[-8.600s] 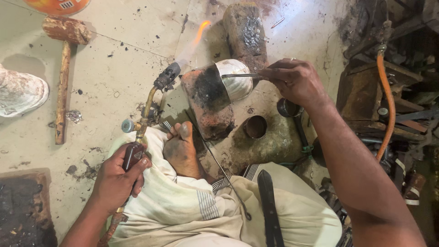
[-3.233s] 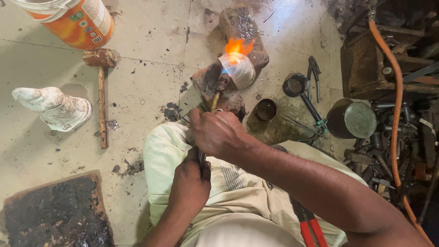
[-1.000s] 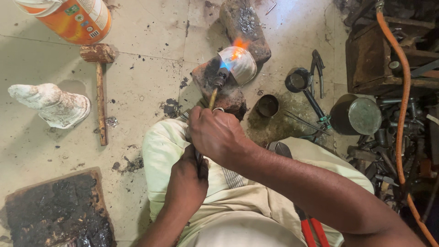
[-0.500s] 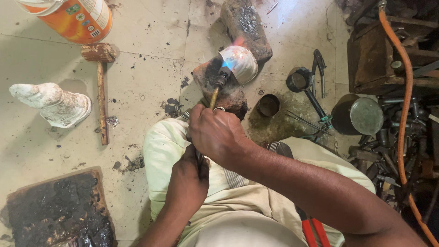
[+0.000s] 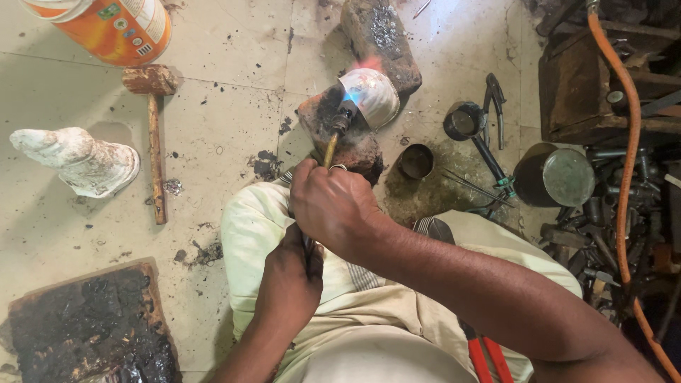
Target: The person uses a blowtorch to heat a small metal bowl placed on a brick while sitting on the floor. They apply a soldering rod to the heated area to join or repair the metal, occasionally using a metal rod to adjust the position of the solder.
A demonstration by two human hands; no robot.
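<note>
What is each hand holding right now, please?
Left hand: closed on the torch handle.
Right hand: closed on the torch, further up.

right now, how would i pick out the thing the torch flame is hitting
Start at the person's lap and follow the brass torch, gripped by the right hand with the left hand below it, up to its tip. There, on a charred brick, sits a rounded silvery-white metal piece. It is the only pale, shiny dome among dark bricks and sooty cups.
</note>
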